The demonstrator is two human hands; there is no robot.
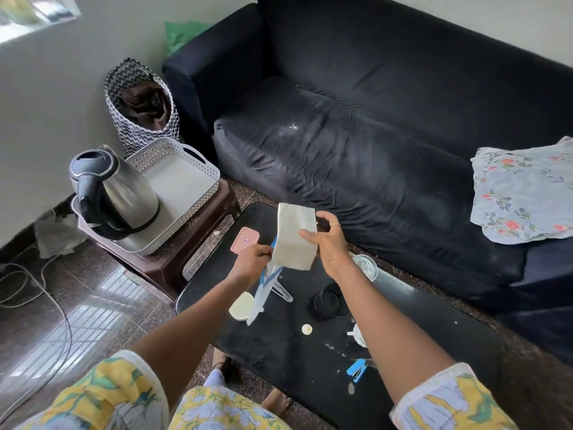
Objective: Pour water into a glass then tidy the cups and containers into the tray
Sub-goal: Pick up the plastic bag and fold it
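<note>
While both hands work above the counter (279,361), nothing is in the tray (198,169) but the kettle (124,193); it sits on a stool (173,262) to the left.

- Left hand (252,257): pinches the paper towel (294,240) at its low corner, along with a limp plastic wrapper (263,290).
- Right hand (328,240): grips the towel's far edge.
- Risk: the right forearm passes just beside the glass (366,266) and could tip it. The dangling wrapper could drag the black cup (328,301).
- Unclear: any water in the glass; the dark shape behind the towel; the white item under the right forearm.
</note>
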